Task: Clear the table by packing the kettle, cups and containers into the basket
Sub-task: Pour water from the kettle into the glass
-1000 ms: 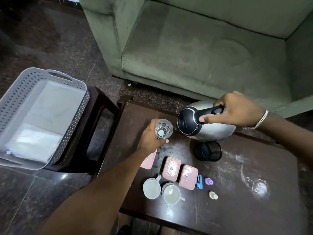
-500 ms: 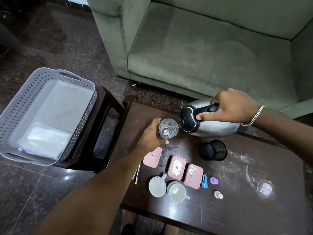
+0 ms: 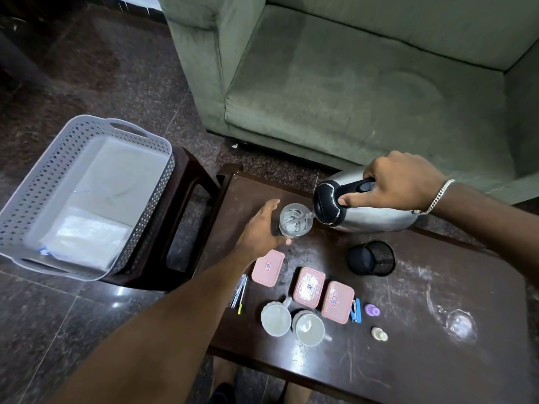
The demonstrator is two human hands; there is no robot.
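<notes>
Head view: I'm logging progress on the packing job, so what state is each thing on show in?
Kettle: tipped, pouring into the glass, held by right hand.
Glass: upright on table, left hand around it.
Three pink containers: lids on, on table.
Two white cups: upright, on table.
Black mesh cup: lying on its side.
Basket: on stool, none of these packed.

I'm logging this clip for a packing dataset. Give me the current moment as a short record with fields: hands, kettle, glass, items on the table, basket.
left hand: left hand cupped around the glass, which stands on the table
right hand: right hand grips the kettle by its black handle
kettle: tipped sideways, spout at the glass rim, water pouring
on table: three pink containers, two white cups, black mesh cup
basket: grey basket on a dark stool, left of the table; holds none of these items
</notes>
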